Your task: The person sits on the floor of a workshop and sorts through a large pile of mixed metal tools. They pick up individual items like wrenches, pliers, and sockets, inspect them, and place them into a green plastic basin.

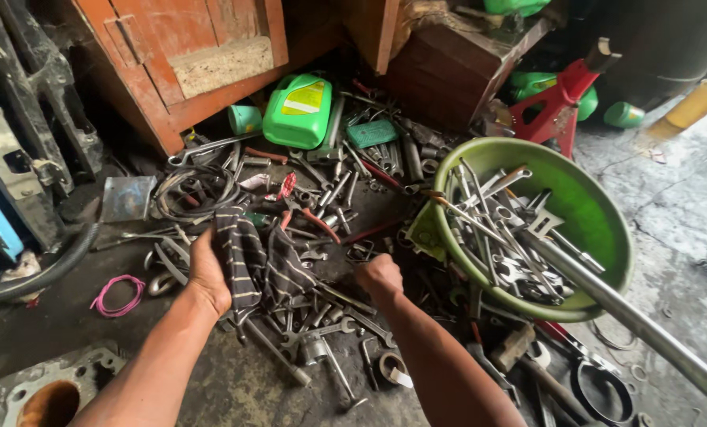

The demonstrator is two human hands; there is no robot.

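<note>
Left hand (208, 273) gripping a dark striped rag (258, 261), fingers closed around its left side. Right hand (379, 276) curled into a fist, low over the tool pile (322, 316); cannot tell if anything is inside it. Rag draped over wrenches and sockets on the dirty floor (235, 383), between both hands. Just right of the right hand, a green bowl (598, 221) full of wrenches, with a long shiny metal pipe (646, 328) lying across its rim toward the bottom right corner. Further back, a green jug (298, 111) leaning by an orange wooden cabinet (187, 55). Red-handled pliers (306, 213) just behind the rag. Pink wire loop (117, 295) on the floor, left of the left hand. Red jack stand (557, 99) behind the bowl.
</note>
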